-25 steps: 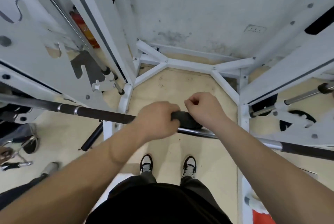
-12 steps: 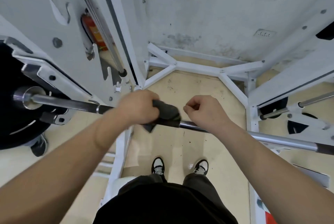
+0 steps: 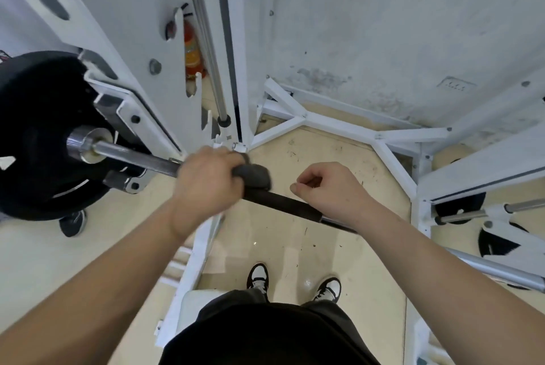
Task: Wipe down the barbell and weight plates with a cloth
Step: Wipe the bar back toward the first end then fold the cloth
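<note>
The barbell (image 3: pixel 283 202) runs from lower right up to the left, where a black weight plate (image 3: pixel 35 134) sits on its chrome sleeve. My left hand (image 3: pixel 206 179) grips a dark grey cloth (image 3: pixel 253 176) wrapped round the bar, close to the rack upright. To the right, my right hand (image 3: pixel 330 188) hovers just over the bar with its fingers curled and nothing in them. It is a short gap away from the cloth.
White rack uprights (image 3: pixel 233 40) and floor braces (image 3: pixel 339 126) hem in the space ahead. A red fire extinguisher (image 3: pixel 191 49) stands behind the left upright. Smaller black plates (image 3: pixel 460 202) hang on pegs at the right. Another person's shoe (image 3: pixel 72 223) shows below the big plate.
My left hand has slid the cloth leftward along the bar toward the plate. My right hand let go of the cloth and now stays apart from it.
</note>
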Demonstrator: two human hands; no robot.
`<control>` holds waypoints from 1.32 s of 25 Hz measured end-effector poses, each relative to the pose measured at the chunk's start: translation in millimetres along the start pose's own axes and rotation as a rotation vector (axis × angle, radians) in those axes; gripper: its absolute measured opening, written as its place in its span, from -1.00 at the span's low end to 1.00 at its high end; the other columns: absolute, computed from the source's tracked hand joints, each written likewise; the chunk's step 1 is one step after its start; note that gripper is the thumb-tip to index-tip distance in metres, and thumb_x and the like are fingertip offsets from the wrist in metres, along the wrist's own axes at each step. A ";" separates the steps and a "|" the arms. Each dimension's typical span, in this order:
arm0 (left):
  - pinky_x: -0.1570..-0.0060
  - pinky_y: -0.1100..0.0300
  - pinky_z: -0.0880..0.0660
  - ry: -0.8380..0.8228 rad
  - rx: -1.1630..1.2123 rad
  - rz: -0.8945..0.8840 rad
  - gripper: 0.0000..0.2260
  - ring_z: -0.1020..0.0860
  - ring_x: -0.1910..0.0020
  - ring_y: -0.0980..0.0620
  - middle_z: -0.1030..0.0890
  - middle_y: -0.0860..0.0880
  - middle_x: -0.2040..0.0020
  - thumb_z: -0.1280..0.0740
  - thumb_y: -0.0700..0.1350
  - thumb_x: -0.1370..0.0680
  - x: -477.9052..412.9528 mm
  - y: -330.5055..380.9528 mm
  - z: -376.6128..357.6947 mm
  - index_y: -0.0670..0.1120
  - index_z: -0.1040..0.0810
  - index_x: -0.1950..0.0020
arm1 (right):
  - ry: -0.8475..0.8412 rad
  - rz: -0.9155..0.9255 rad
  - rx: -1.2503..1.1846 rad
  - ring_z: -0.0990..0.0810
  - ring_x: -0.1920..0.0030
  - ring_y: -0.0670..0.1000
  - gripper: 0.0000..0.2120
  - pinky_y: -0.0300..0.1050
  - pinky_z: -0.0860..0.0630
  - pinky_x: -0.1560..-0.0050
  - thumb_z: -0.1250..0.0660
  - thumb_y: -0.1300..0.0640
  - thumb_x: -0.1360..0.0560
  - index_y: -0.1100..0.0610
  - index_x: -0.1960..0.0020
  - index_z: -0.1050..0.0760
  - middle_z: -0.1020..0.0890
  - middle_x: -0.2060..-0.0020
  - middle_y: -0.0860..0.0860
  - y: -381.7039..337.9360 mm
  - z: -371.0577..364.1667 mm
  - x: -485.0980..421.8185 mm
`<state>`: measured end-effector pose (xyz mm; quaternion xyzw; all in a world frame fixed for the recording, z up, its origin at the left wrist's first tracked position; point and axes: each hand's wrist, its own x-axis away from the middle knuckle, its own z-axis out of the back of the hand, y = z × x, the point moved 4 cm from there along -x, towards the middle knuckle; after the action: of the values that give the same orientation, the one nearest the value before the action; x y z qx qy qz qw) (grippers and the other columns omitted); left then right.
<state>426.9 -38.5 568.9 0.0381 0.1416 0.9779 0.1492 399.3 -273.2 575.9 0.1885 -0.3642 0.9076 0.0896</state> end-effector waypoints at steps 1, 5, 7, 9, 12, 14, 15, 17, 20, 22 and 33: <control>0.09 -0.01 -0.55 0.069 -0.015 0.058 -0.72 -0.55 0.11 -0.16 -0.62 0.04 0.16 -0.19 -0.05 -0.36 3.0 -19.7 7.0 0.04 -0.65 0.06 | -0.007 0.016 0.008 -0.66 0.09 -0.11 -0.88 -0.14 -0.60 0.01 -0.48 -0.05 -0.49 -0.02 0.07 -0.69 -0.69 0.14 -0.14 -6.5 -5.6 -2.3; 0.15 0.02 -0.40 0.146 -0.056 0.072 -0.83 -0.52 0.14 -0.20 -0.59 -0.04 0.19 -0.34 -0.10 -0.29 29.2 30.2 -13.0 -0.04 -0.64 0.16 | -0.039 0.056 0.152 -0.63 0.13 0.01 -0.90 -0.05 -0.61 0.08 -0.41 0.04 -0.46 0.04 0.18 -0.63 -0.67 0.23 -0.07 -33.5 -33.9 -12.9; 0.17 0.02 -0.36 0.209 -0.070 -0.066 -0.83 -0.52 0.10 -0.20 -0.59 -0.06 0.11 -0.39 -0.13 -0.33 37.4 37.9 -19.3 -0.03 -0.65 0.10 | -0.053 0.059 0.209 -0.60 0.20 0.06 -0.91 -0.04 -0.58 0.17 -0.38 0.09 -0.43 0.07 0.24 -0.56 -0.63 0.29 -0.02 -44.3 -41.8 -17.3; 0.17 -0.02 -0.44 0.251 -0.098 -0.091 -0.79 -0.50 0.08 -0.21 -0.61 -0.07 0.04 -0.38 -0.16 -0.35 36.5 -11.6 -6.6 -0.02 -0.67 0.05 | -0.078 0.078 0.222 -0.63 0.15 0.00 -0.88 -0.04 -0.61 0.11 -0.40 -0.01 -0.48 0.01 0.18 -0.62 -0.66 0.23 -0.09 -53.0 -46.9 -19.8; 0.06 -0.09 -0.47 0.333 -0.135 0.135 -0.75 -0.47 0.07 -0.20 -0.61 -0.07 0.04 -0.29 -0.14 -0.40 36.4 -83.1 16.0 -0.02 -0.70 0.01 | -0.113 0.116 0.172 -0.65 0.13 -0.07 -0.85 -0.07 -0.63 0.06 -0.43 -0.10 -0.50 -0.04 0.12 -0.66 -0.68 0.18 -0.13 -65.2 -56.9 -20.1; 0.08 -0.08 -0.47 0.366 -0.090 0.258 -0.77 -0.48 0.09 -0.20 -0.61 -0.08 0.09 -0.30 -0.14 -0.38 39.6 -70.8 11.1 -0.05 -0.70 0.06 | -0.112 0.148 0.212 -0.63 0.18 -0.04 -0.82 -0.09 -0.58 0.16 -0.45 -0.13 -0.48 -0.02 0.16 -0.63 -0.65 0.23 -0.10 -75.8 -70.2 -19.5; 0.12 -0.07 -0.48 0.366 -0.060 0.243 -0.80 -0.48 0.09 -0.20 -0.61 -0.08 0.11 -0.32 -0.14 -0.37 39.7 -52.3 1.8 -0.05 -0.69 0.09 | -0.100 0.165 0.250 -0.61 0.22 -0.01 -0.77 -0.09 -0.53 0.25 -0.46 -0.13 -0.48 -0.01 0.23 -0.59 -0.62 0.28 -0.08 -80.0 -76.1 -20.2; 0.18 -0.06 -0.50 0.350 0.000 0.106 -0.83 -0.49 0.10 -0.21 -0.60 -0.09 0.10 -0.36 -0.15 -0.37 44.2 -27.3 -10.6 -0.05 -0.68 0.09 | -0.077 0.170 0.318 -0.53 0.32 0.04 -0.63 -0.10 -0.38 0.39 -0.46 -0.12 -0.48 0.02 0.38 -0.45 -0.52 0.42 -0.05 -84.4 -81.3 -22.8; 0.19 -0.04 -0.50 0.334 -0.045 0.019 -0.82 -0.47 0.08 -0.19 -0.58 -0.06 0.05 -0.41 -0.19 -0.41 49.7 -71.3 7.5 -0.01 -0.67 0.02 | -0.099 0.178 0.419 -0.56 0.25 0.00 -0.76 -0.13 -0.44 0.32 -0.43 -0.15 -0.50 -0.02 0.22 -0.59 -0.57 0.32 -0.10 -89.1 -78.6 -26.5; 0.20 -0.02 -0.50 0.408 -0.072 0.216 -0.78 -0.47 0.05 -0.21 -0.56 -0.10 0.01 -0.45 -0.22 -0.40 49.8 -104.0 25.4 -0.01 -0.68 -0.01 | -0.100 0.221 0.418 -0.61 0.13 -0.01 -0.79 -0.08 -0.56 0.17 -0.41 -0.15 -0.52 -0.03 -0.01 -0.63 -0.61 0.17 -0.11 -94.4 -79.2 -24.7; 0.00 0.36 -0.43 0.589 0.714 0.686 -0.75 -0.57 0.00 0.04 -0.62 0.01 0.00 -0.41 -0.19 -0.36 92.7 -93.5 61.1 0.10 -0.64 0.04 | -0.083 0.369 0.492 -0.59 0.10 0.05 -0.75 -0.03 -0.59 0.16 -0.40 -0.15 -0.50 0.03 0.05 -0.64 -0.59 0.14 -0.04 -134.0 -105.0 -29.9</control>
<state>372.1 91.4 603.4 -0.1442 0.4782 0.8311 -0.2446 437.7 -104.7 578.1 0.1723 -0.1652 0.9610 -0.1398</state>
